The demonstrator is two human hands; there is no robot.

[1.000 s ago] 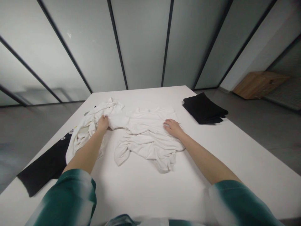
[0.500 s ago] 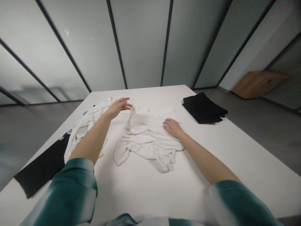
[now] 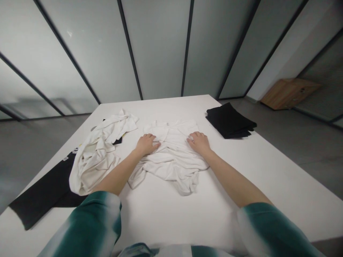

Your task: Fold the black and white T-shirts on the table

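Observation:
A white shirt [image 3: 173,157] lies spread and wrinkled on the white table [image 3: 166,221] in front of me, its lower part rumpled towards me. On its left side rests my left hand [image 3: 146,144], palm down, the thumb out to the right. My right hand [image 3: 198,142] lies on the shirt's right side, fingers slightly bent over the cloth. Both hands are open, pressing on the fabric without a visible grip. What is under the palms is hidden.
At the left, a crumpled white garment [image 3: 98,160] lies partly over black clothing [image 3: 48,189] with light print. A stack of folded black cloth [image 3: 230,121] sits at the far right. Behind the table stand frosted glass panels [image 3: 158,50]; a wooden cabinet [image 3: 289,93] is on the floor.
My left hand has come down from above the shirt's far left side onto the cloth, nearer me. The right hand stays on the right side, barely shifted.

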